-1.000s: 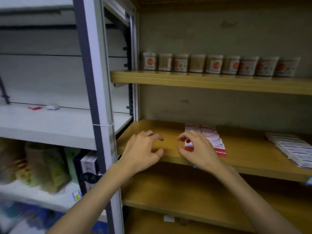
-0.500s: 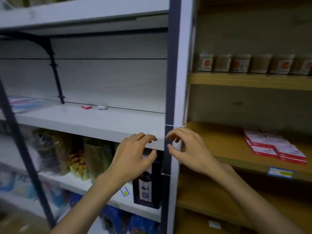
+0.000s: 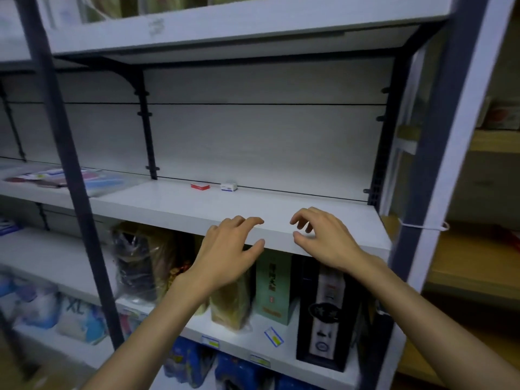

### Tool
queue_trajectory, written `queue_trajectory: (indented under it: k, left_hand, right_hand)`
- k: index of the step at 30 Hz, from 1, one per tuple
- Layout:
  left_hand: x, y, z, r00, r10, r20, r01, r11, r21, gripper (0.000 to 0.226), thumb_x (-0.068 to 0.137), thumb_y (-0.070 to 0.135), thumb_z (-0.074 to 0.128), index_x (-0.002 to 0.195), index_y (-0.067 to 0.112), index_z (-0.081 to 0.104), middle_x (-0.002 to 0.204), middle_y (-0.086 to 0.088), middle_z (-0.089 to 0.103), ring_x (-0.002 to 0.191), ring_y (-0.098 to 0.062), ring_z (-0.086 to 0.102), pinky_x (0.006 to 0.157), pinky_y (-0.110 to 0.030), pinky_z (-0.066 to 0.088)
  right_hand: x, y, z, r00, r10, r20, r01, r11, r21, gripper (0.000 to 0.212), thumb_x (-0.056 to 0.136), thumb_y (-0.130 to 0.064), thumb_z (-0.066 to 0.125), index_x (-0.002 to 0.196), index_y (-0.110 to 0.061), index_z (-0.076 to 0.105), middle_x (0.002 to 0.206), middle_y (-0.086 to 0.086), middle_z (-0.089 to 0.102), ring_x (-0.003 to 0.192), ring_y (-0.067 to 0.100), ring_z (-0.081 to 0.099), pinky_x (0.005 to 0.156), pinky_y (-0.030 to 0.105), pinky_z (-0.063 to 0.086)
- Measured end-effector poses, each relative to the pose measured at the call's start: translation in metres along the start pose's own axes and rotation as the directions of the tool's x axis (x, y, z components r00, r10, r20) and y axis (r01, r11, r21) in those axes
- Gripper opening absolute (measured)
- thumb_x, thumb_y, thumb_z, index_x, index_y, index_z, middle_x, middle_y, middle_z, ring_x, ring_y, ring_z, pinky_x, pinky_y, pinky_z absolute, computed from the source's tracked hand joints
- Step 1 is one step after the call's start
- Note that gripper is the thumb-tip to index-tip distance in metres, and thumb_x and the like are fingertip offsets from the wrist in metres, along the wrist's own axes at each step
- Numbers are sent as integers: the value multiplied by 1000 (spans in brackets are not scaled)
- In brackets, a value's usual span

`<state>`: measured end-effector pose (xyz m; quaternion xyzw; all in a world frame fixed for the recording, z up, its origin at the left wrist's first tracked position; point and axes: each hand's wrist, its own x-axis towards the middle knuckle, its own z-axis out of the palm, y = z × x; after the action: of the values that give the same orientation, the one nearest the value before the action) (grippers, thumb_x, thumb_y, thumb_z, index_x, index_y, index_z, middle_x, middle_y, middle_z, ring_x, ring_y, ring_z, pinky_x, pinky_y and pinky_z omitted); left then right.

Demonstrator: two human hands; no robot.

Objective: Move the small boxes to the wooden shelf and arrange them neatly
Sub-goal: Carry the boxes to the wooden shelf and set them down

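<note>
Two small boxes lie at the back of the white shelf [image 3: 197,209]: a red box [image 3: 200,186] and, just to its right, a white box with a blue stripe [image 3: 228,187]. My left hand [image 3: 229,249] and my right hand [image 3: 323,237] hover side by side over the front edge of that white shelf, well short of the boxes. Both hands hold nothing, with fingers curled and apart. Only a blurred strip of the wooden shelf [image 3: 489,142] shows at the far right, behind the grey upright post [image 3: 450,136].
Flat packets [image 3: 56,175] lie on the white shelf at the far left. Below it stand bagged goods [image 3: 146,263], a green carton [image 3: 273,288] and a dark box [image 3: 326,313]. A dark post [image 3: 64,153] crosses the left foreground.
The view has swung left from the wooden shelf to the white shelf. Both empty hands moved with it, from the red boxes on the wooden shelf to the white shelf's front edge.
</note>
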<state>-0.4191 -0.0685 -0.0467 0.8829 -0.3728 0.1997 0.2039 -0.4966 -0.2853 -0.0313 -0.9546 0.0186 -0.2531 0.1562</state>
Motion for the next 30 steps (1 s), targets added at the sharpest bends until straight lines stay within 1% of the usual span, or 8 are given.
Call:
queue_trajectory:
  k: [5, 8, 10, 14, 17, 20, 24, 30]
  left_hand:
    - [20, -59, -3, 999, -19, 37, 18, 1000, 21, 49, 99, 54, 40, 145, 37, 40, 140, 6, 53, 126, -16, 49, 106, -41, 38]
    - [47, -94, -5, 997, -3, 73, -1, 998, 57, 50, 100, 53, 40, 146, 34, 40, 142, 3, 51, 128, -18, 47, 107, -42, 36]
    - [69, -118, -7, 998, -5, 70, 0, 997, 75, 50, 99, 53, 40, 146, 34, 40, 143, 3, 51, 128, -18, 47, 107, -43, 37]
    - [108, -166, -4, 995, -6, 97, -2, 996, 91, 50, 99, 54, 41, 144, 33, 42, 143, 3, 52, 128, -18, 48, 107, -43, 37]
    - [137, -208, 1, 993, 2, 116, -14, 994, 106, 48, 98, 53, 41, 142, 33, 44, 142, 3, 53, 129, -19, 48, 105, -42, 37]
    - [163, -247, 7, 993, -7, 122, -5, 995, 100, 47, 98, 52, 43, 140, 32, 47, 137, 4, 54, 127, -19, 49, 103, -41, 39]
    - [186, -290, 16, 989, -12, 151, 0, 997, 81, 44, 97, 49, 46, 138, 31, 51, 134, 2, 55, 124, -21, 51, 103, -42, 40]
    - [228, -346, 31, 978, 0, 208, -26, 992, 121, 43, 95, 47, 49, 134, 31, 55, 133, 1, 56, 123, -23, 51, 100, -41, 41]
  right_hand:
    - [51, -18, 36, 1000, 13, 9, -13, 1000, -27, 21, 88, -34, 58, 109, -33, 60, 102, -15, 59, 89, 10, 58, 81, 35, 52]
    - [86, -29, 64, 1000, 17, 9, -17, 999, -31, 22, 88, -34, 59, 110, -32, 61, 103, -14, 60, 88, 10, 58, 79, 34, 53]
    - [112, -37, 82, 1000, 13, 12, -13, 999, -31, 23, 88, -35, 59, 111, -32, 61, 104, -13, 61, 88, 10, 59, 79, 34, 54]
    - [165, -48, 114, 999, 24, 45, -23, 999, -26, 24, 88, -35, 60, 111, -32, 63, 105, -13, 62, 90, 10, 59, 80, 34, 52]
    - [202, -51, 131, 996, 34, 81, -30, 998, -51, 25, 87, -34, 60, 111, -31, 64, 105, -14, 62, 92, 10, 57, 80, 33, 50]
    - [231, -52, 143, 994, 60, 86, -55, 997, -59, 25, 86, -33, 61, 111, -31, 64, 105, -13, 61, 93, 12, 59, 82, 33, 50]
    - [257, -48, 160, 988, 105, 116, -97, 992, -76, 27, 85, -33, 61, 112, -32, 63, 108, -12, 60, 93, 13, 59, 83, 34, 49]
    - [283, -38, 178, 971, 170, 169, -144, 978, -154, 33, 84, -32, 58, 117, -32, 61, 117, -9, 58, 90, 11, 51, 82, 31, 44]
